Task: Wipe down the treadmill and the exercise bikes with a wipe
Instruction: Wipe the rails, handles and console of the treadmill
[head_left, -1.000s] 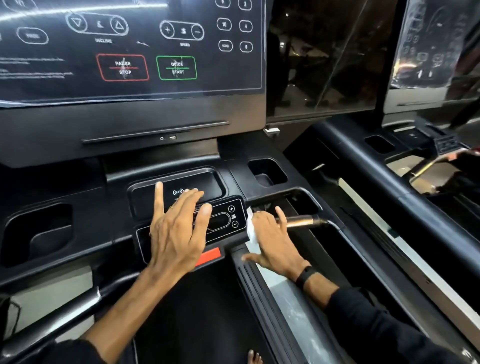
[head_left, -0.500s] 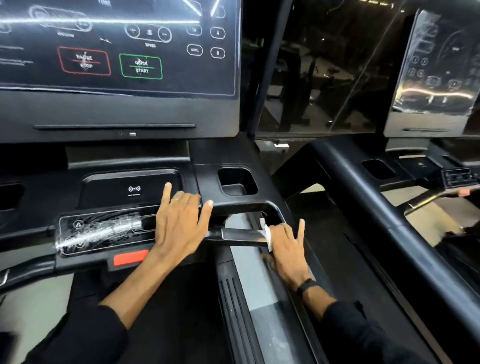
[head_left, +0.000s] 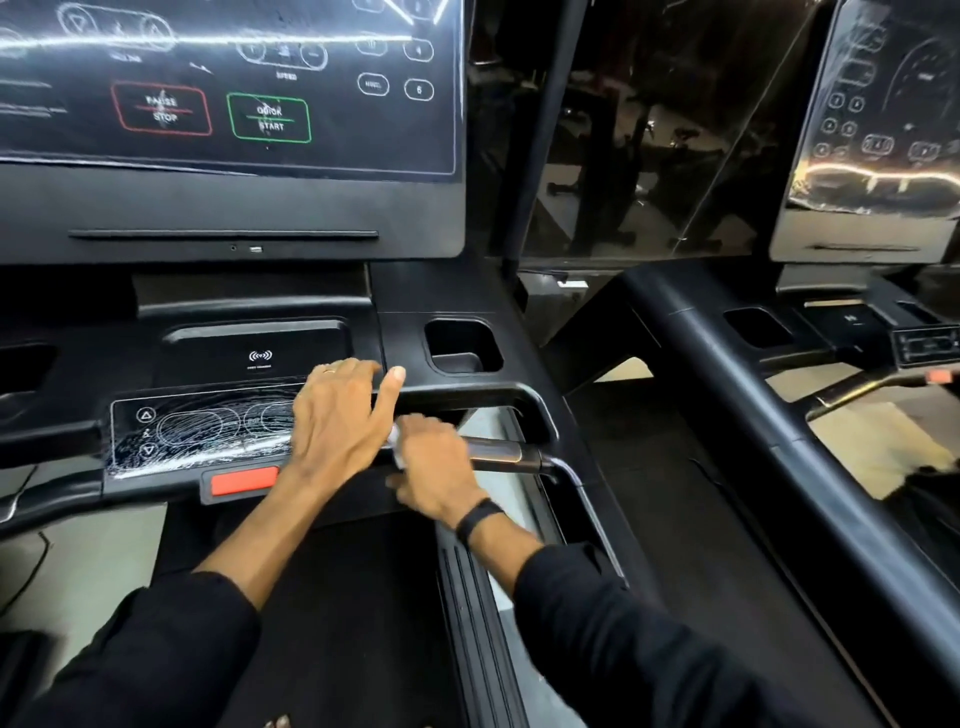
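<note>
I stand on a black treadmill (head_left: 270, 291) with a large touch console above. My left hand (head_left: 337, 421) lies flat with straight fingers on the right end of the lower control panel (head_left: 208, 431), which is covered in wrinkled film. My right hand (head_left: 434, 462) is curled round the bronze pulse-grip handlebar (head_left: 498, 452), pressing a white wipe (head_left: 396, 441) against it. Only a small edge of the wipe shows beside my fingers.
A red safety key (head_left: 244, 480) sits below the panel. A cup holder (head_left: 462, 345) is right of the charging pad (head_left: 260, 348). The black side rail (head_left: 737, 395) of a second treadmill (head_left: 878, 156) runs along the right. The belt lies below my arms.
My right hand slid left along the handlebar with the wipe, ending beside my left hand. My left hand stayed on the panel's right end. The view shifted a little.
</note>
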